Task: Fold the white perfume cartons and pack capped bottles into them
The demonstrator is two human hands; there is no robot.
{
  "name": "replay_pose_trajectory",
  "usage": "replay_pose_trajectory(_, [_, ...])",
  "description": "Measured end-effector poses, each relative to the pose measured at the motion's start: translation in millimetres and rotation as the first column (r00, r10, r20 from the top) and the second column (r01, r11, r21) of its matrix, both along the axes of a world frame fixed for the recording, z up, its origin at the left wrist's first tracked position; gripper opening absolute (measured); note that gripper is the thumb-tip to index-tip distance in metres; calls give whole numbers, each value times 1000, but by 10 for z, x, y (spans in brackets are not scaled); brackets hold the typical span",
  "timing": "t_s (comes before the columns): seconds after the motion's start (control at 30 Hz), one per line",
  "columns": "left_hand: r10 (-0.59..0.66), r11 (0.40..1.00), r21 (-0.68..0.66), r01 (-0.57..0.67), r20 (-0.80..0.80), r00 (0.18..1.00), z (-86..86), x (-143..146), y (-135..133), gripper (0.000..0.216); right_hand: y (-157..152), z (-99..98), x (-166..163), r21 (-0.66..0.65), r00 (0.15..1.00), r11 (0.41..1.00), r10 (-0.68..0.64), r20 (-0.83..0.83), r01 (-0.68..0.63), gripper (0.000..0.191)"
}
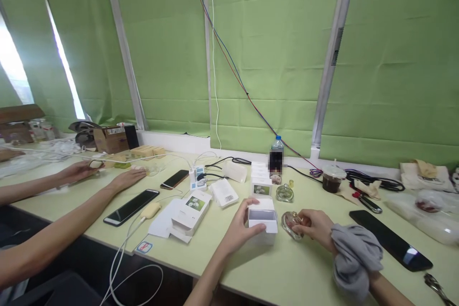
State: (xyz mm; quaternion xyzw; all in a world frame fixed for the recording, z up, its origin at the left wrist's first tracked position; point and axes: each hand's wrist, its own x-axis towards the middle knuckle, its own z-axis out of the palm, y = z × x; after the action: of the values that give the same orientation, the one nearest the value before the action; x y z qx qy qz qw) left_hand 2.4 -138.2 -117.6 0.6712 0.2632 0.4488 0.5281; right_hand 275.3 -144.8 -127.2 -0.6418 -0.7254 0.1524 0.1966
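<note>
My left hand [239, 229] grips the left side of a small open white box [263, 220] that rests on the pale green table [304, 267]. Just right of the box, my right hand [315, 227] is closed on a round glass perfume bottle [291, 224], held low over the table. A grey sleeve [355, 256] is bunched at my right wrist. Behind the box stand more white boxes [261, 179] and another round glass bottle [284, 193].
A black phone [390, 244] lies right of my right hand. An opened box with a flower picture [190, 210], a barcode box [224, 193], phones [131, 206], cables and a water bottle [277, 153] are about. Another person's arms [71, 186] rest at the left. A drink cup [333, 178] stands behind.
</note>
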Motion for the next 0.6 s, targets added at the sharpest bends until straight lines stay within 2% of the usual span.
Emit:
replay_pose_trajectory(0.13, [5,1000,5,-5,-10,1000,-3,-2,-6,52,30,121,97,-9,998,1000,23,58,-22,22])
replay_pose_trajectory(0.33, [10,1000,14,-10,-13,1000,-26,-1,-2,51,76,261,298,59,985,984,169,32,-170,50])
replay_pose_trajectory(0.4, [16,1000,17,-16,-11,1000,-17,-2,4,51,119,274,323,59,980,978,197,26,-198,43])
replay_pose_trajectory(0.5, [27,999,30,-27,4,1000,13,10,-1,51,274,363,371,88,988,984,155,27,-157,21])
replay_pose_trajectory(0.6, [41,998,52,-42,24,999,45,42,-38,52,477,522,407,157,998,986,64,-23,-60,21])
